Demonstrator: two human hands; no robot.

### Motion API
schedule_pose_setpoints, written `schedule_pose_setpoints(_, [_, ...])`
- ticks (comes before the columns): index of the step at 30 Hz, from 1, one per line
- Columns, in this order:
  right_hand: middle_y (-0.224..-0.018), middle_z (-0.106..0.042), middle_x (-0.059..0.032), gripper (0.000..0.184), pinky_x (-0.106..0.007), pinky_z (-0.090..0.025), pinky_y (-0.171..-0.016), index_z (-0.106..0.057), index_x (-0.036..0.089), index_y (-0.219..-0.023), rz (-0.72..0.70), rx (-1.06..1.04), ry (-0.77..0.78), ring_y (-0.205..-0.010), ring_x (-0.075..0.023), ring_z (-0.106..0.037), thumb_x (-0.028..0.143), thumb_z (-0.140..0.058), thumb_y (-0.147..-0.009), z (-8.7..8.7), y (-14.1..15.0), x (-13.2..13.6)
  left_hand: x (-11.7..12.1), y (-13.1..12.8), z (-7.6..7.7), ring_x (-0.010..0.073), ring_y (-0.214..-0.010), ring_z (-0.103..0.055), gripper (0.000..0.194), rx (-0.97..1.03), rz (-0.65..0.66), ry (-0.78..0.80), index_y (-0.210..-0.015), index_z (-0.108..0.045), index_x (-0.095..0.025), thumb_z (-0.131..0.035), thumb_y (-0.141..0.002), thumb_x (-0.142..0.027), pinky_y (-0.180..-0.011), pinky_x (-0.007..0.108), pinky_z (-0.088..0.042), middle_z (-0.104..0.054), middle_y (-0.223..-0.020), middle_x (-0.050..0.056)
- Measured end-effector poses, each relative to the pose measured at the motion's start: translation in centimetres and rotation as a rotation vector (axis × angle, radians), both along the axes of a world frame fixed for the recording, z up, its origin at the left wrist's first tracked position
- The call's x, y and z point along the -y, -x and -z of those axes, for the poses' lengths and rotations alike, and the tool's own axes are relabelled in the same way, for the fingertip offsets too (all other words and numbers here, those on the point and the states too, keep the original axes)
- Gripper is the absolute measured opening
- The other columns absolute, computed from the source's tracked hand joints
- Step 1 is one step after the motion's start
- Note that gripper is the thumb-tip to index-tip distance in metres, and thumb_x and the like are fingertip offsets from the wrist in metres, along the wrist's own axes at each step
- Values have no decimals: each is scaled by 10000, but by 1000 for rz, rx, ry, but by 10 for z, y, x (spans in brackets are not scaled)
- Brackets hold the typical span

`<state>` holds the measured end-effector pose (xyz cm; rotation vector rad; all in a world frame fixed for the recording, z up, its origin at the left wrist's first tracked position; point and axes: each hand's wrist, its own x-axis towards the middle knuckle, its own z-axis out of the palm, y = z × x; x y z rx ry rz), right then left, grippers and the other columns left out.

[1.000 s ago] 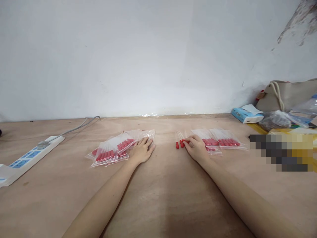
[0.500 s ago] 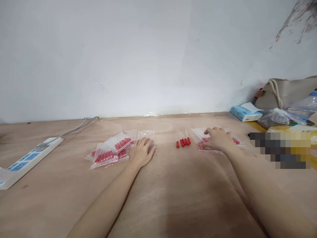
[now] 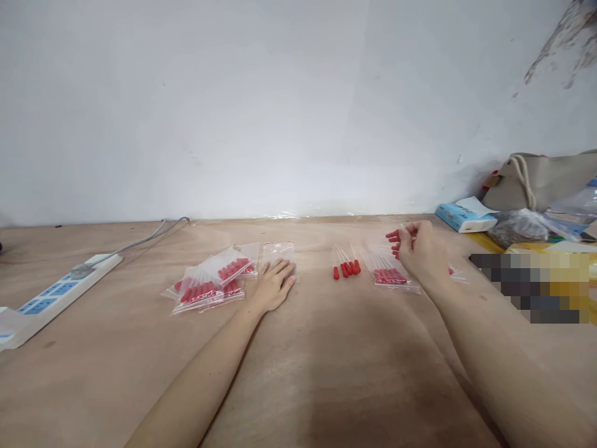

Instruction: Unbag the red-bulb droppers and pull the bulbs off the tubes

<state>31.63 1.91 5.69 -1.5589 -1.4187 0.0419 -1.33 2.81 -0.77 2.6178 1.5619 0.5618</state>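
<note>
My left hand (image 3: 274,285) lies flat on the wooden table (image 3: 308,367), fingers apart, its fingertips on an empty clear zip bag (image 3: 278,251). Beside it to the left is a pile of clear bags filled with red-capped droppers (image 3: 212,280). My right hand (image 3: 420,254) is raised a little above the table and closed on a clear bag of red-capped droppers (image 3: 394,241), whose red caps stick out to the left. Under it lies another filled bag (image 3: 390,275). Several loose red-capped droppers (image 3: 346,266) lie between my hands.
A white and blue power strip (image 3: 51,298) with a grey cable lies at the left. At the right, against the white wall, are a blue and white box (image 3: 464,215), a beige drawstring bag (image 3: 543,180), plastic bags and a blurred patch.
My right hand left the loose droppers, moved right onto the filled bags, and has lifted one of them off the table. My left hand has stayed on the empty bag.
</note>
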Motion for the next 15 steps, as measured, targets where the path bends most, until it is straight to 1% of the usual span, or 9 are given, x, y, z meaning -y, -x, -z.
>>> schedule_pose_setpoints(2, [-791,-647,-48,288,-262,-458,-462,-397,202,-932,-109,-235,-38,-508,-129,-580,472,-399,-833,-3,14,4,0,0,0,219,-1268,-329,397,43,-23,-42,-1221,-474,-215,-323,-892,-378,-1058,474,-192,-468,-1303,69])
schedule_pose_setpoints(4, [-762,-641,-29,347,-243,-456,-427,-392,213,-905,-232,-466,-18,-484,-116,-569,533,-451,-785,2,35,8,0,1,0,213,-1237,-367,371,127,-53,-94,-1169,-518,-205,-323,-894,-361,-1051,452,-224,-516,-1242,69])
schedule_pose_setpoints(5, [-711,-631,-17,363,-240,-459,-425,-405,211,-858,-287,-552,38,-485,-118,-568,541,-505,-747,7,49,10,-1,2,-1,205,-1210,-397,363,188,-66,-113,-1141,-536,-202,-316,-897,-357,-1039,429,-259,-539,-1206,65])
schedule_pose_setpoints(6, [-635,-606,3,373,-236,-448,-406,-412,208,-807,-306,-649,88,-460,-116,-554,542,-547,-710,14,63,12,-1,3,-2,195,-1174,-433,361,260,-78,-122,-1115,-550,-199,-306,-901,-356,-1018,402,-302,-559,-1170,60])
schedule_pose_setpoints(7, [-586,-581,20,365,-241,-450,-403,-418,206,-785,-367,-743,176,-448,-117,-547,523,-575,-693,23,78,15,-1,5,-3,186,-1133,-468,362,335,-87,-122,-1088,-563,-196,-297,-904,-356,-988,375,-344,-576,-1136,57])
schedule_pose_setpoints(8, [-538,-554,39,347,-253,-449,-390,-414,209,-769,-426,-844,267,-415,-117,-529,501,-583,-690,32,92,18,-1,6,-5,179,-1093,-497,364,402,-91,-117,-1059,-575,-192,-289,-906,-359,-957,355,-378,-590,-1104,54])
schedule_pose_setpoints(10, [-525,-549,46,279,-280,-455,-382,-409,215,-763,-549,-1036,466,-381,-122,-515,449,-555,-723,47,115,25,1,6,-11,173,-1034,-531,364,490,-82,-105,-1010,-591,-187,-288,-906,-361,-918,341,-411,-611,-1053,51])
schedule_pose_setpoints(12, [-563,-576,35,225,-290,-476,-413,-413,212,-747,-570,-1176,556,-416,-129,-546,371,-571,-721,57,128,32,6,3,-19,174,-1011,-541,333,486,-22,-97,-983,-600,-185,-339,-890,-368,-916,343,-414,-618,-1022,54])
schedule_pose_setpoints(15, [-633,-618,20,198,-279,-511,-508,-481,190,-785,-653,-1189,640,-530,-132,-600,230,-629,-660,58,126,37,20,-10,-27,185,-1056,-515,285,360,159,-70,-1011,-603,-199,-477,-829,-379,-948,347,-398,-576,-1101,66])
